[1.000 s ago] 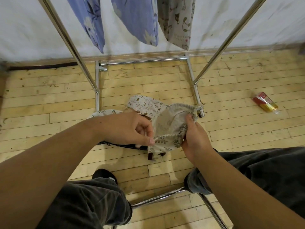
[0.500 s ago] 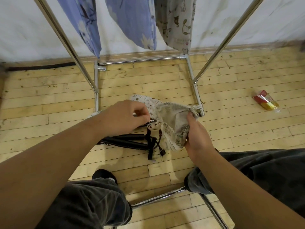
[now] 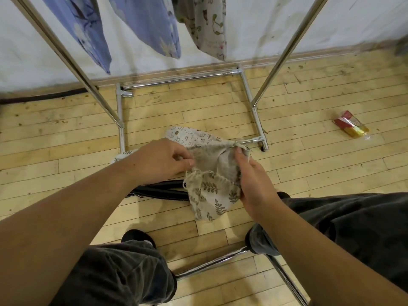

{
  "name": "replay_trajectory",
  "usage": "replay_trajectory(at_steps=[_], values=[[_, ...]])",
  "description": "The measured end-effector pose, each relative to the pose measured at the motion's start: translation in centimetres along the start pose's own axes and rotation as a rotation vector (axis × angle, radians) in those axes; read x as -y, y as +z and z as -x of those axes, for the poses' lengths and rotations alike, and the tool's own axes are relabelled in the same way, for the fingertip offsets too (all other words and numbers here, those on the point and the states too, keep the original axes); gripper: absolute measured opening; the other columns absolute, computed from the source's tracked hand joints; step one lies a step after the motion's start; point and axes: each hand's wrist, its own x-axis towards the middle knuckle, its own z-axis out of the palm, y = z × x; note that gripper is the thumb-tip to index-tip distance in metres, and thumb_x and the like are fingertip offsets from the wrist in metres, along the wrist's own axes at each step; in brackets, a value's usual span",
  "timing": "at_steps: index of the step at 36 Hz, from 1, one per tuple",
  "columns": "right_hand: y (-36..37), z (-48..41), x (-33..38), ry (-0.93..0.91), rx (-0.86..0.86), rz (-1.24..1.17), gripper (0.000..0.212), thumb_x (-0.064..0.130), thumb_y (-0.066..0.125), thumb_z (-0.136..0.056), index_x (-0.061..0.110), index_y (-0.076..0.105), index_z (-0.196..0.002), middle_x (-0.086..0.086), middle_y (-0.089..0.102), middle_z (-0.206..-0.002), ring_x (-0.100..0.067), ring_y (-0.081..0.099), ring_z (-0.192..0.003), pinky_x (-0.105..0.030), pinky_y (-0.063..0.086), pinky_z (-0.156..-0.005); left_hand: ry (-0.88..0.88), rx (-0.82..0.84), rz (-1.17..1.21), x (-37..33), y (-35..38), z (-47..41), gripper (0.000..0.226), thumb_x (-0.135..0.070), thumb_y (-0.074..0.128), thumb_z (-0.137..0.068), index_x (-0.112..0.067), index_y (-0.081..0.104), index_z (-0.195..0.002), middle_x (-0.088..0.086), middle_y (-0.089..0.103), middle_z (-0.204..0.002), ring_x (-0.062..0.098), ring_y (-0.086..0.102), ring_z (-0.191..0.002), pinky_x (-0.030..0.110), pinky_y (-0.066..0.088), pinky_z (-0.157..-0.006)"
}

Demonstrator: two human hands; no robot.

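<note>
I see the left hand [image 3: 163, 159] curled, its thumb and fingertips pinching the left edge of the leaf-print cloth pouch [image 3: 212, 195]. The right hand [image 3: 254, 184] is clamped round the pouch's right side, thumb up near the gathered top. The pouch hangs between both hands above the wooden floor [image 3: 66, 164], over a black strap [image 3: 161, 192], near the chrome rack [image 3: 257, 120].
</note>
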Motion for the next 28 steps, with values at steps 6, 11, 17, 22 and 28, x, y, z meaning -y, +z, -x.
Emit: replay_trajectory(at_steps=[6,11,17,22,28], values=[[-0.8,-0.5,-0.5,-0.082,-0.059,0.209,0.038,0.052,0.054,-0.103,0.020,0.073,-0.103,-0.007,0.078,-0.097,-0.028,0.076,-0.092,-0.046,0.063,-0.084,-0.128,-0.133,-0.023,0.1,-0.6,-0.8,0.025,-0.046,0.068,-0.094,-0.027,0.079,-0.083,-0.014,0.060,-0.048,0.001,0.045,-0.034,0.018,0.036,-0.045],[-1.4,-1.3,-0.6,-0.139,-0.101,0.340,0.039,0.046,0.053,-0.104,0.014,0.073,-0.094,-0.022,0.072,-0.097,-0.049,0.068,-0.091,-0.063,0.058,-0.076,-0.139,-0.106,-0.072,-0.4,-0.3,-1.3,0.017,-0.026,0.070,-0.089,-0.036,0.079,-0.099,-0.013,0.072,-0.119,0.003,0.056,-0.041,0.012,0.041,-0.047],[-2.9,-3.8,-1.6,-0.125,-0.144,0.464,0.024,0.026,0.050,-0.107,0.026,0.072,-0.097,0.009,0.067,-0.097,-0.025,0.070,-0.094,-0.050,0.060,-0.084,-0.139,-0.052,-0.190,-1.7,-0.1,-1.6,0.057,-0.022,0.071,-0.089,-0.038,0.057,-0.142,-0.002,0.055,-0.147,-0.001,0.046,-0.057,0.013,0.032,-0.052],[-3.3,-5.5,-2.2,-0.074,-0.093,0.328,0.023,0.023,0.050,-0.106,0.024,0.071,-0.097,0.005,0.062,-0.080,-0.029,0.063,-0.073,-0.036,0.053,-0.062,-0.133,-0.004,-0.173,-2.0,0.4,-2.3,0.074,-0.020,0.071,-0.090,-0.039,0.040,-0.154,-0.003,0.047,-0.139,0.008,0.050,-0.083,0.015,0.032,-0.059],[-5.9,-7.8,-3.3,0.014,0.106,0.032,0.016,0.024,0.065,-0.098,0.020,0.075,-0.110,-0.007,0.073,-0.103,-0.020,0.065,-0.081,-0.037,0.054,-0.071,-0.262,-0.029,-0.113,-2.5,0.1,-3.8,0.072,-0.018,0.068,-0.092,-0.039,0.039,-0.154,0.002,0.045,-0.155,0.006,0.056,-0.062,0.018,0.038,-0.049]])
